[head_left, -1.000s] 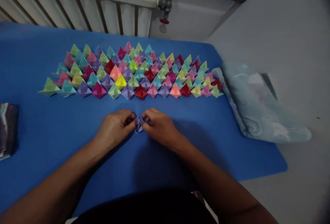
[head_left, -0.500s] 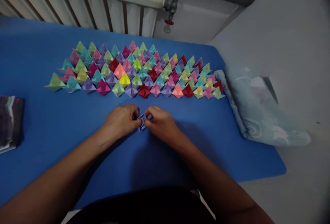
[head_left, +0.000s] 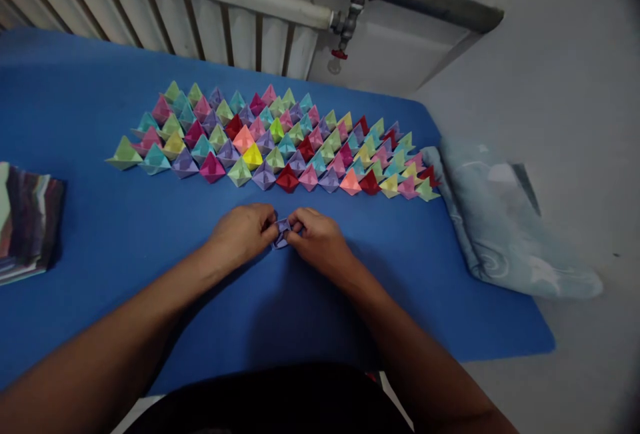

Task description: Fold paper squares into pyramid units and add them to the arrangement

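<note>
A small folded piece of purple paper (head_left: 282, 234) sits between my two hands, close to the blue tabletop (head_left: 200, 347). My left hand (head_left: 245, 229) pinches its left edge between thumb and fingers. On the other side my right hand (head_left: 320, 237) grips the right edge, the thumb reaching into the fold. Fingertips cover part of the paper. Just beyond both hands stand rows of colourful folded paper boats (head_left: 263, 174), in green, blue, purple, pink, red and yellow.
At the left edge lies a stack of coloured paper sheets (head_left: 33, 221). A folded pale blue cloth (head_left: 510, 227) rests at the table's right end, by the wall. Behind the table are a white radiator (head_left: 215, 34) and a pipe valve with a red handle (head_left: 339, 55).
The folded purple paper has turned slightly and its inside shows more between my fingers. My hands keep hold of it. The view has shifted a little to the left.
</note>
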A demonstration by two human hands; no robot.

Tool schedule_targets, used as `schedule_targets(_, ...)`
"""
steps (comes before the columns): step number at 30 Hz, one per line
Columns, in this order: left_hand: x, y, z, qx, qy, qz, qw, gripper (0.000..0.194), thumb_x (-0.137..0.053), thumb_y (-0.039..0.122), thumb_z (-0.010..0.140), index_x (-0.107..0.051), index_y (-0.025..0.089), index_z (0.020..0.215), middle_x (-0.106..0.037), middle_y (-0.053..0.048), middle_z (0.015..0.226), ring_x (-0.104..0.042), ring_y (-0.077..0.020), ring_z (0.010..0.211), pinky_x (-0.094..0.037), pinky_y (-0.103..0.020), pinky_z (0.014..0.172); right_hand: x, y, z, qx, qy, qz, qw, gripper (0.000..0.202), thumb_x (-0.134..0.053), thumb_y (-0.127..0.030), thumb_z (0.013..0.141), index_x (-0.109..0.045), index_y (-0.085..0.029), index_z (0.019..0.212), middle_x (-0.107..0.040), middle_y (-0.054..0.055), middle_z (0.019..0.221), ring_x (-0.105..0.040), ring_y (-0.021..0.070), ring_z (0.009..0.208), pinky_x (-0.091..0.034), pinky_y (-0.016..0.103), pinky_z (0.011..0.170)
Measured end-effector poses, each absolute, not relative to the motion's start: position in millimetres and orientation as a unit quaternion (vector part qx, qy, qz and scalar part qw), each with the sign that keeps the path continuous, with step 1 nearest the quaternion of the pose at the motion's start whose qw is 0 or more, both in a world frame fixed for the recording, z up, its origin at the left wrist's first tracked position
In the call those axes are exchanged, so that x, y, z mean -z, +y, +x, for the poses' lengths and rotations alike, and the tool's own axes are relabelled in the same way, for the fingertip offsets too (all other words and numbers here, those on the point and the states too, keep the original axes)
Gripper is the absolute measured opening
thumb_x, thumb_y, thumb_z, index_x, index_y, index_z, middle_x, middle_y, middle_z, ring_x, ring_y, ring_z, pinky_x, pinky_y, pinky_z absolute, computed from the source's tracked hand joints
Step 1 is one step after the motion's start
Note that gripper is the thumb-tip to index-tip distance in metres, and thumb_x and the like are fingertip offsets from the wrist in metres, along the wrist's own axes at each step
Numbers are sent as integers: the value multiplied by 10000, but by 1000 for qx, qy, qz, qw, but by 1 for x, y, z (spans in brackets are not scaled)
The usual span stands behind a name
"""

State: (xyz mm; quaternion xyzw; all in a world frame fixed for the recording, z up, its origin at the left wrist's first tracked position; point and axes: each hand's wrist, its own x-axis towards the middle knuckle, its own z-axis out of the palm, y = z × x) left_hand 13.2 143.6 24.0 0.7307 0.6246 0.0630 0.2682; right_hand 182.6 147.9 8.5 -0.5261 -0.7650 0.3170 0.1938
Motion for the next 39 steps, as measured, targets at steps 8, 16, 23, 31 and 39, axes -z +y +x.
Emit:
schedule_targets(8, -32, 145, 21, 8, 637, 725, 261, 150, -524, 303, 870, -631, 198, 853, -676, -47, 848, -595, -191, 736, -322, -296, 585, -9, 148, 183, -302, -772, -523, 198, 135, -603, -71, 767, -564, -198, 743, -549, -29, 733, -514, 121, 712, -359, 242, 676)
schedule_targets(16, -27, 152, 14, -28, 632, 716, 297, 98, -583, 298, 827, -623, 216, 791, -654, -3, 740, -578, -167, 677, -316, -280, 568, -7, 150, 181, -305, -762, -545, 172, 83, -628, -121, 771, -587, -193, 781, -565, -27, 768, -514, 122, 730, -342, 245, 667)
schedule_targets(23, -28, 149, 1, -118, 604, 680, 397, 132, -558, 332, 734, -597, 212, 773, -572, 32, 630, -547, -155, 615, -371, -269, 566, -12, 149, 182, -335, -749, -544, 174, 84, -617, -174, 764, -615, -201, 843, -563, -39, 737, -487, 114, 669, -343, 237, 624)
schedule_targets(31, -36, 128, -7, -39, 622, 697, 354, 318, -676, 453, 671, -576, 225, 870, -652, -14, 802, -609, -213, 739, -422, -308, 629, -6, 153, 198, -432, -707, -500, 251, 327, -507, -122, 729, -641, -183, 1022, -648, 4, 887, -576, 126, 738, -465, 254, 694)
schedule_targets(39, -29, 121, 5, -34, 626, 728, 275, 334, -615, 374, 785, -611, 183, 1059, -671, -119, 1071, -663, -287, 921, -474, -349, 721, -7, 155, 197, -319, -816, -433, 212, 591, -455, 13, 711, -602, -203, 1241, -703, 29, 1022, -575, 183, 1010, -451, 330, 921)
